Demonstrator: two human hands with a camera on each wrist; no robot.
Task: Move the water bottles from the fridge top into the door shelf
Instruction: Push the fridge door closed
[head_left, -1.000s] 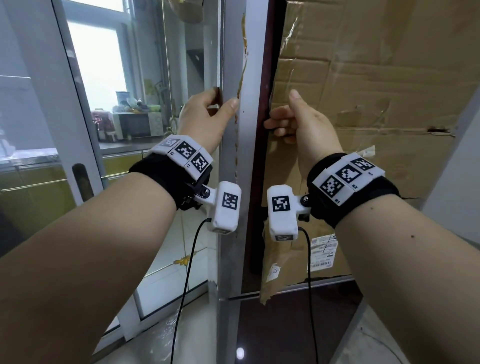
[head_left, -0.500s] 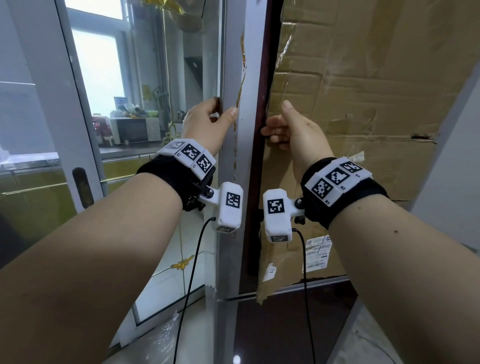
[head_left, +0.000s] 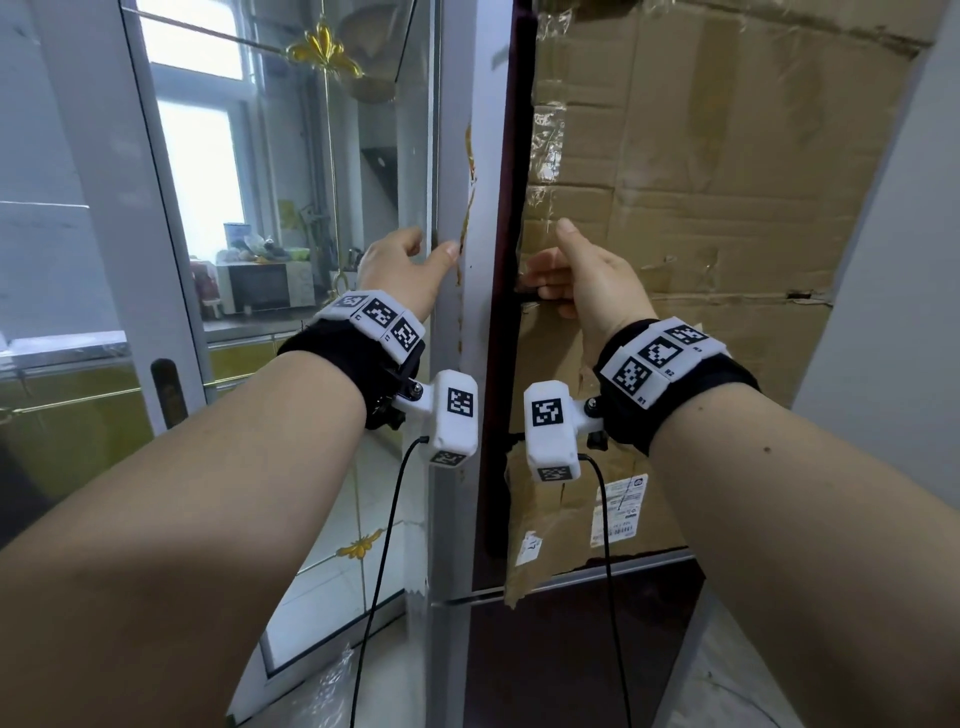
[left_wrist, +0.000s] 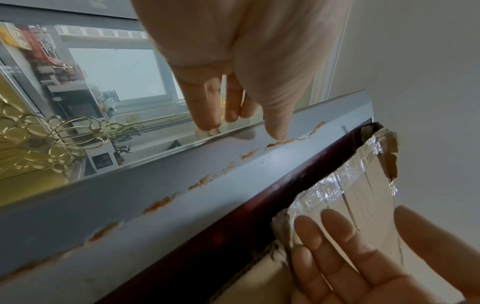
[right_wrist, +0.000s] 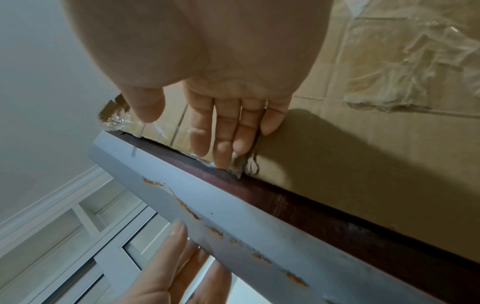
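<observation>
Presently, open left hand (head_left: 402, 270) on rust-flecked grey fridge side panel (head_left: 480, 291), open right hand (head_left: 582, 280) at taped brown cardboard-covered fridge door (head_left: 727, 234): straight fingers may slip off door edge.

Narrow dark gap (head_left: 503, 364) between grey frame (head_left: 480, 171) and taped cardboard (head_left: 727, 208), open air before both

The pale tiled floor (head_left: 332, 577) with gold flower inlays runs behind the glass door. A crumpled clear plastic sheet (head_left: 332, 691) lies on it at the bottom — nothing else can be made out there.
</observation>
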